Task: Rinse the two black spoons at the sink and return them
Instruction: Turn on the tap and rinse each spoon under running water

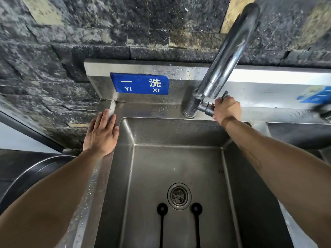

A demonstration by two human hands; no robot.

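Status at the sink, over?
Left hand flat on sink rim. Right hand gripping tap handle. Two spoons in basin, nothing blocking.

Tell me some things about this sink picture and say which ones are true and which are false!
1. Two black spoons lie in the steel sink basin. True.
2. The right hand holds a spoon. False: it grips the metal tap handle.
3. The left hand rests flat on the sink's left rim. True.
4. The round drain sits between the spoon bowls. True.
5. The blue sign lies inside the basin. False: it is on the steel backsplash.
6. Water is filling the basin. False: no stream or pool shows.
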